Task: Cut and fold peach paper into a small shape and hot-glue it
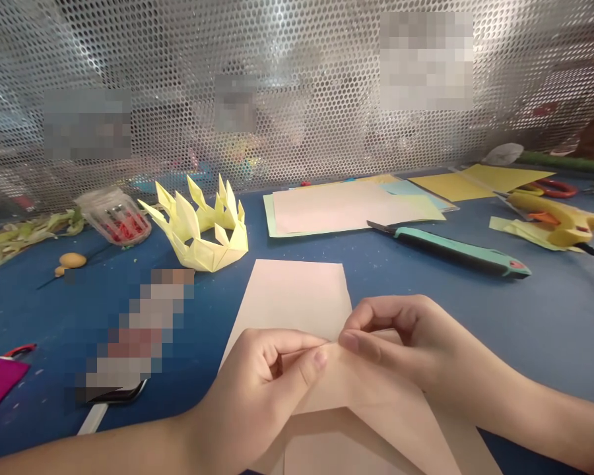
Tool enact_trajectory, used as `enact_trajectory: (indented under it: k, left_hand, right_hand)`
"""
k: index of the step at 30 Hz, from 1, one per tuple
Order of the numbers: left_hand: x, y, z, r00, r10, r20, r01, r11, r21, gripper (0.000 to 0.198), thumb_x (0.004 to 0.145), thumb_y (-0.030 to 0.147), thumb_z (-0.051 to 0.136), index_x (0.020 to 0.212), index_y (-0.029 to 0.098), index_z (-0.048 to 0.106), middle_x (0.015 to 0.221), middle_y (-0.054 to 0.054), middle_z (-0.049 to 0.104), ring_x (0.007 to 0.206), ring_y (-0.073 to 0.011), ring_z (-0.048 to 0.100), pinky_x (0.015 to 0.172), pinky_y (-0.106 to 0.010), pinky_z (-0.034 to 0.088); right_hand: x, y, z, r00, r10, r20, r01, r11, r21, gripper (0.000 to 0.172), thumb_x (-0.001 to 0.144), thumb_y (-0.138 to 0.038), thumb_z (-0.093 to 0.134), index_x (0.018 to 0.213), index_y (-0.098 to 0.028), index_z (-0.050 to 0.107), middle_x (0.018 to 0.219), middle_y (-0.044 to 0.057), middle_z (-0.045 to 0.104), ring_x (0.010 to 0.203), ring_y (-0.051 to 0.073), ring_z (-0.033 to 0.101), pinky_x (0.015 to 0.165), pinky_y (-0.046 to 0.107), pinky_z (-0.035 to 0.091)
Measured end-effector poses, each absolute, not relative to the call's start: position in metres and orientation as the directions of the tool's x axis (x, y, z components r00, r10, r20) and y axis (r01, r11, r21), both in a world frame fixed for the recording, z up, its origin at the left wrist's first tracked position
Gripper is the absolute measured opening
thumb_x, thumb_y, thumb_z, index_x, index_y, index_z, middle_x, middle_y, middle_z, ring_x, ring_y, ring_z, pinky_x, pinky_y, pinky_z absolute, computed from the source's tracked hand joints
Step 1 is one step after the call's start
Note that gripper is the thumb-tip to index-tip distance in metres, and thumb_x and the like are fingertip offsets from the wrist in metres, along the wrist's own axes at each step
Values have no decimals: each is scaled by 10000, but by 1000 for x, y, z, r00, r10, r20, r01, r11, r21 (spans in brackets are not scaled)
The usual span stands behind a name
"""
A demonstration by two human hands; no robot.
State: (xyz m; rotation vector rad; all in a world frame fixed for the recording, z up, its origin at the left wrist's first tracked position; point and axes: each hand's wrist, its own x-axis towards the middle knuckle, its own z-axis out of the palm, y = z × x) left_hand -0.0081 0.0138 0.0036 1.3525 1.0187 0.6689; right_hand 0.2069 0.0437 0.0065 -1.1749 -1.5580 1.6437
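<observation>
A pale pink sheet of paper (297, 297) lies on the blue table in front of me, partly folded, with its near edges turned in to a point. My left hand (262, 389) and my right hand (400, 343) meet at the middle of the sheet. Both pinch the folded paper between thumb and forefinger, fingertips touching each other at the crease. The far half of the sheet lies flat and uncovered.
A yellow folded paper crown (202, 227) stands behind the sheet at the left. Behind it lie stacked coloured papers (346, 204), a teal utility knife (455, 249), a yellow glue gun (559, 221), scissors (554, 188) and a clear jar (113, 214). Perforated metal mesh (297, 86) walls the back.
</observation>
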Motion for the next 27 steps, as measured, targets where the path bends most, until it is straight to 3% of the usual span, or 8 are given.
enact_trajectory:
  k: [3,7,12,16,21,27]
  left_hand:
    - [-8,14,2,433,876,-215,185,147,972,366,985,503,607,1046,212,820,827,-37,707,807,-202,606,692,-257,468]
    - [-10,13,-1,427,876,-224,242,128,962,347,965,462,621,880,175,795,764,-26,693,724,-176,593,627,-230,438]
    - [-9,13,1,430,884,-186,265,73,961,372,971,468,594,835,172,773,674,8,605,639,-131,492,582,-216,381]
    - [-7,17,4,356,911,-211,133,174,976,320,909,476,698,801,180,754,684,11,624,625,-119,483,582,-209,378]
    - [-11,20,1,249,943,-222,-89,250,964,382,849,497,806,728,166,661,712,10,626,689,-119,535,645,-206,430]
    - [-13,20,-4,198,957,-214,-163,247,955,354,883,530,778,863,178,752,783,-9,685,777,-148,606,715,-230,468]
  right_hand:
    - [209,43,6,-457,871,-179,259,-63,-964,206,823,-432,789,793,-229,768,636,-33,618,568,95,472,485,186,367]
    - [210,37,4,-506,858,-91,375,124,-918,244,856,-456,754,788,-222,762,675,-11,679,612,120,532,545,218,411]
    - [207,35,4,-511,850,-132,325,49,-944,263,866,-447,756,760,-209,722,605,-43,604,547,81,429,485,196,316]
    - [207,39,3,-491,857,-159,256,-33,-966,310,870,-480,746,774,-195,668,606,-54,557,522,70,361,457,191,258]
    - [211,43,3,-473,878,-81,288,67,-955,324,921,-522,672,838,-210,656,690,-17,631,598,106,468,516,209,338]
    - [211,41,5,-500,863,-75,346,120,-931,399,986,-579,539,921,-215,689,743,24,710,631,148,599,552,244,444]
